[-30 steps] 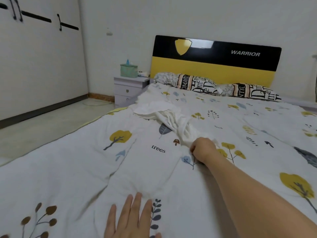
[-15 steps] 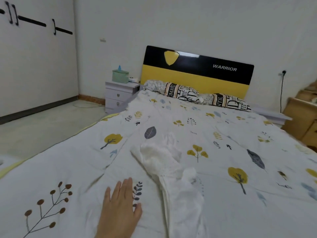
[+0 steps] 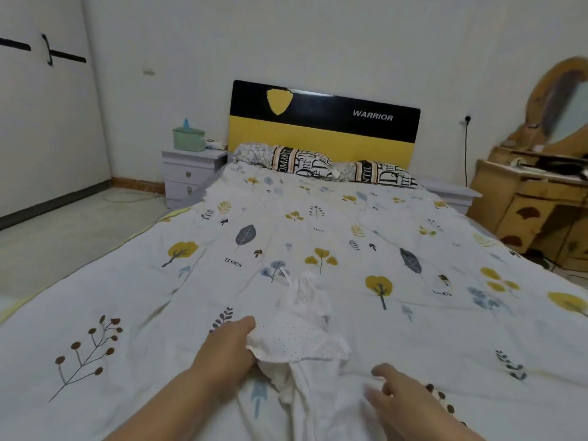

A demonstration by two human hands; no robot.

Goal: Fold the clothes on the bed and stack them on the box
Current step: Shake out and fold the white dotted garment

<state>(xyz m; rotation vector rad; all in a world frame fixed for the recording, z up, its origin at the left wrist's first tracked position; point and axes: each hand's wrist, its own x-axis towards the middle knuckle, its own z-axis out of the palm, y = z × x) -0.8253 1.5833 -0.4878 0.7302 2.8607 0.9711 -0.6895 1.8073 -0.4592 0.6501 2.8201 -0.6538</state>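
On the tree-printed white quilt (image 3: 366, 329), the left hand (image 3: 227, 348) has its fingers curled around the near-left edge of the crumpled white dotted fabric garment (image 3: 299, 338), while the right hand (image 3: 396, 397), blurred, hovers just right of the cloth with fingers loosely spread, holding nothing.

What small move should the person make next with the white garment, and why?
Probably close the right hand on the white garment and spread it flat. The left hand already grips its edge, the right is blurred beside it, and the cloth lies bunched on the bed.
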